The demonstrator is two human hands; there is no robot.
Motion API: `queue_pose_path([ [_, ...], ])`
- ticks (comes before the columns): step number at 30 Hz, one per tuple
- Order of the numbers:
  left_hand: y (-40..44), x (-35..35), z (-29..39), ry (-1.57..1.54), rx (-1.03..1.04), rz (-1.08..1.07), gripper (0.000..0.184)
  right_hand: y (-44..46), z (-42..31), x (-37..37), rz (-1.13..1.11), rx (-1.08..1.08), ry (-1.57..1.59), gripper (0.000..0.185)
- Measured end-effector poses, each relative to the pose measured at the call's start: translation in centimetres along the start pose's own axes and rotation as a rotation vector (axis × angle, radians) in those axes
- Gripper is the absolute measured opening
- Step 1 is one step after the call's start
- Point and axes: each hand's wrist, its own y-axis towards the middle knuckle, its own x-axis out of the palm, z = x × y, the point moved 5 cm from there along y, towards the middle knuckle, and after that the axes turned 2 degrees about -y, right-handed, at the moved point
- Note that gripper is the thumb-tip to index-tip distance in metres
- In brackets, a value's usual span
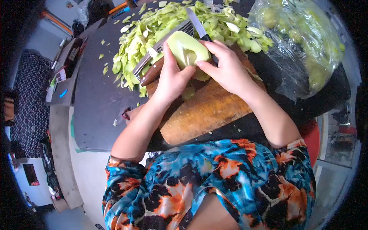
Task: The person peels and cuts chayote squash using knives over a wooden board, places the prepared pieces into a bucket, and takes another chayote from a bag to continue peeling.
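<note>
Both hands hold a pale green, peeled piece of fruit or vegetable (183, 45) with a hollow in its cut face. My left hand (171, 76) grips its left and lower side, thumb along the edge. On its right side, the fingers and thumb of my right hand (225, 65) are pressed against it. A small knife (197, 23) points up and away beside my right fingers; whether they hold its handle is hidden. Behind my left hand lies a larger blade with a brown wooden handle (152, 72). Below the hands is a wooden cutting board (207, 109).
Heaped green slices (153, 28) cover the far part of the dark table (94, 88). A clear plastic bag (303, 42) with green produce lies at the right. A red stool or chair (313, 140) shows beyond the table's right edge. Shelving and boxes stand at the left.
</note>
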Motion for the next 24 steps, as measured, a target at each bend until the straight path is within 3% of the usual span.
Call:
queue_pose_path([
  [3, 0.4, 0.3, -0.3, -0.212, -0.112, -0.018, 0.065, 0.1, 0.7, 0.1, 0.034, 0.066, 0.113, 0.037],
  [4, 0.7, 0.4, -0.6, -0.282, -0.088, 0.027, 0.05, 0.3, 1.1, 0.2, -0.003, 0.134, 0.186, 0.038],
  [7, 0.8, 1.1, -0.2, -0.498, -0.198, -0.045, 0.044, -0.1, 0.8, -0.3, -0.117, 0.459, 0.504, 0.035],
  [11, 1.2, 1.7, 1.3, -0.465, -0.269, -0.106, 0.043, -1.4, 0.0, -1.9, -0.009, 0.52, 0.681, 0.032],
  [12, 0.7, 2.1, 2.3, -0.342, -0.418, -0.105, 0.053, -1.8, -0.5, -2.7, 0.02, 0.531, 0.658, 0.033],
  [13, 0.8, 3.2, 3.0, -0.399, -0.354, -0.059, 0.056, -2.0, -0.1, -3.3, 0.085, 0.467, 0.655, 0.033],
  [16, 1.6, 5.8, 1.7, -0.585, -0.442, -0.18, 0.049, -2.9, -0.6, -6.1, 0.173, 0.38, 0.519, 0.034],
  [19, 1.9, 9.4, 0.3, -0.791, -0.591, -0.186, 0.04, -2.9, -0.8, -8.4, 0.372, 0.115, 0.149, 0.034],
  [21, 2.2, 10.8, 0.3, -0.726, -0.544, -0.117, 0.035, -3.9, -1.7, -9.3, 0.427, 0.023, -0.192, 0.034],
  [22, 2.2, 11.4, 0.5, -0.764, -0.44, -0.17, 0.03, -4.1, -1.5, -9.5, 0.422, 0.065, -0.108, 0.034],
  [24, 1.7, 11.8, 1.2, -0.669, -0.484, -0.098, 0.025, -4.4, -1.1, -10.0, 0.421, 0.131, -0.031, 0.032],
])
